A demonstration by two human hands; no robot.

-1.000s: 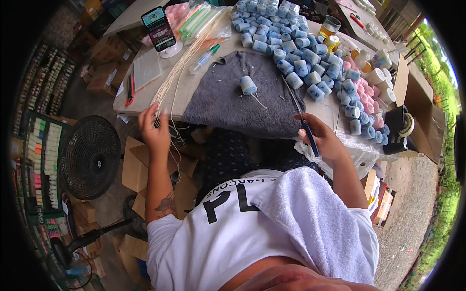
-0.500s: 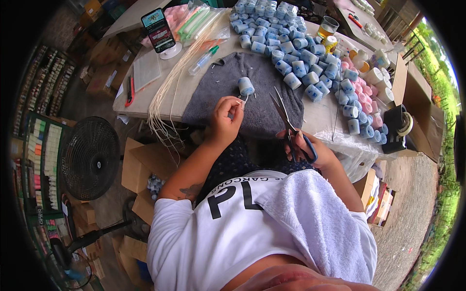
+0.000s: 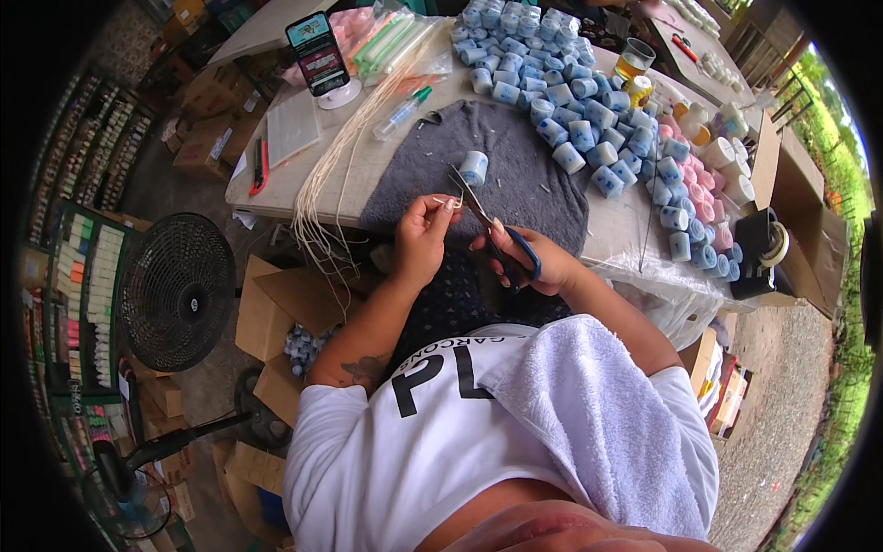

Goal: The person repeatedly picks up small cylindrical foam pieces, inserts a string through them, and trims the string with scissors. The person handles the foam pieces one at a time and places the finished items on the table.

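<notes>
My left hand (image 3: 424, 239) pinches the thin white wick (image 3: 456, 202) of a small blue-and-white candle (image 3: 474, 167). The candle lies on a dark grey towel (image 3: 414, 166) spread over the table's near part. In my right hand (image 3: 533, 258) is a pair of scissors (image 3: 511, 250) with dark blue handles. The blades reach up and left across the wick, close to my left fingertips and just below the candle. Whether they are parted at the wick is too small to tell. White snippets lie scattered on the towel.
Many similar candles (image 3: 570, 120) are piled behind and right, with pink ones (image 3: 701, 189) beside them. A tape dispenser (image 3: 759, 253) stands at the right edge. Left are long loose wicks (image 3: 322, 198), a phone on a stand (image 3: 317, 57), a red cutter (image 3: 260, 166) and a fan (image 3: 179, 293).
My right hand has brought the scissors leftward, from apart on the right to the wick beside my left hand. Their blades look closer together. My left hand still pinches the wick.
</notes>
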